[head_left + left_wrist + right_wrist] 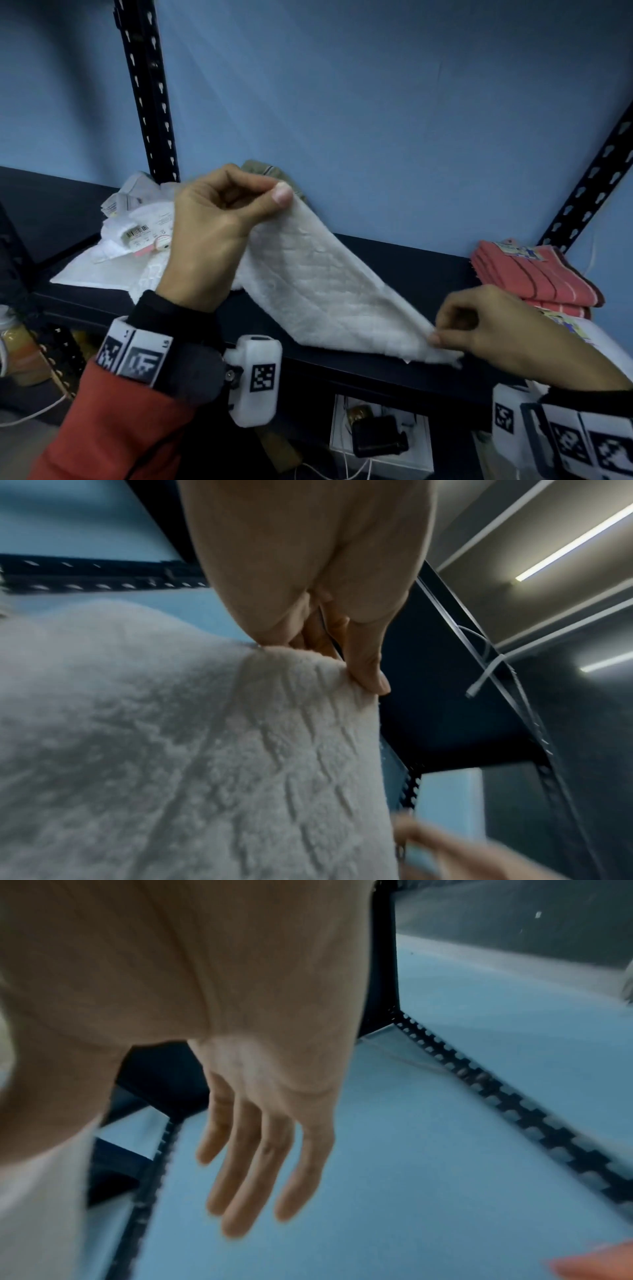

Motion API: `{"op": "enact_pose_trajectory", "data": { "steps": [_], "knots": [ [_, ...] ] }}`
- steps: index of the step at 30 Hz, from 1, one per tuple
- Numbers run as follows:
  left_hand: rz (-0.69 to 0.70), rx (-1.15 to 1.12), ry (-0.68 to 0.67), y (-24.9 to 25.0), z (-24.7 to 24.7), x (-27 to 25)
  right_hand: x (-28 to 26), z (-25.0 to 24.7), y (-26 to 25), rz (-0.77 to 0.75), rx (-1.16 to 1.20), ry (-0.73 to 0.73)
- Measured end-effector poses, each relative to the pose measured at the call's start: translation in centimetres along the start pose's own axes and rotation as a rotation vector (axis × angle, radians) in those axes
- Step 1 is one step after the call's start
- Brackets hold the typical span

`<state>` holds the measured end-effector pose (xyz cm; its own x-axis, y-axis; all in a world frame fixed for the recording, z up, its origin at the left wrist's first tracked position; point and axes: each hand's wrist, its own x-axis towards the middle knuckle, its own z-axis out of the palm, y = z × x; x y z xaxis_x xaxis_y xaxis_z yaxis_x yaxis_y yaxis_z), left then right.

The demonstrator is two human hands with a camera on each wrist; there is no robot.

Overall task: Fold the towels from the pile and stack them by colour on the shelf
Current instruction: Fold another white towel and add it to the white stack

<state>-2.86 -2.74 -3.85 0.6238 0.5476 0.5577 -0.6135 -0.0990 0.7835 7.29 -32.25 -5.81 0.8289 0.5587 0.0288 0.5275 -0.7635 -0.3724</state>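
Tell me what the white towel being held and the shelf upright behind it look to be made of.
White towel: soft looped terry, probably cotton, matte, with a raised woven diamond pattern plain in the left wrist view. Shelf upright: likely black painted steel, given its punched keyhole slots and slight sheen.

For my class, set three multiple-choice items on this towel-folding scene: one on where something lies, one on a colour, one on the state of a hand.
1. Where is the stack of folded red towels?
A. at the right end of the shelf
B. on the floor
C. in the left hand

2. What colour is the towel held between the hands?
A. blue
B. white
C. green

3. What is the left hand doing?
A. resting flat on the shelf
B. hanging free
C. pinching a corner of the white towel

Answers: 1 A, the head view shows the stack by the right upright; 2 B, the stretched cloth is white in the head and left wrist views; 3 C, thumb and fingers close on the raised corner, while the right hand pinches the lower one.
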Motion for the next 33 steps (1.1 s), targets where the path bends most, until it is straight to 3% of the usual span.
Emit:
{"op": "enact_pose_trajectory", "data": {
  "steps": [4, 7, 10, 13, 15, 21, 28, 33],
  "knots": [
    [0.015, 0.038, -0.231, 0.8, 3.7, -2.4, -1.0, 0.2, -5.2, -0.259, 0.435, 0.199],
    [0.053, 0.065, -0.386, 0.8, 5.4, -3.5, -1.2, 1.0, -8.4, -0.445, 0.521, 0.329],
    [0.028, 0.134, -0.511, 1.1, 4.7, -3.2, -1.1, 1.5, -8.5, -0.483, 0.604, 0.423],
    [0.059, 0.443, -0.66, 1.0, 3.3, -2.4, -1.1, 0.8, -7.7, -0.459, 0.672, 0.473],
    [0.093, 0.521, -0.634, 0.9, 2.6, -2.0, -1.1, 0.4, -7.2, -0.438, 0.688, 0.479],
    [0.149, 0.417, -0.624, 1.9, 3.8, -2.9, -1.2, 1.1, -8.0, -0.461, 0.644, 0.365],
    [0.214, 0.357, -0.513, 1.7, 4.1, -3.2, -1.5, 0.9, -8.5, -0.471, 0.651, 0.433],
    [0.168, 0.451, -0.572, 1.7, 4.0, -3.2, -1.3, 1.2, -8.3, -0.469, 0.607, 0.483]
  ]
}}
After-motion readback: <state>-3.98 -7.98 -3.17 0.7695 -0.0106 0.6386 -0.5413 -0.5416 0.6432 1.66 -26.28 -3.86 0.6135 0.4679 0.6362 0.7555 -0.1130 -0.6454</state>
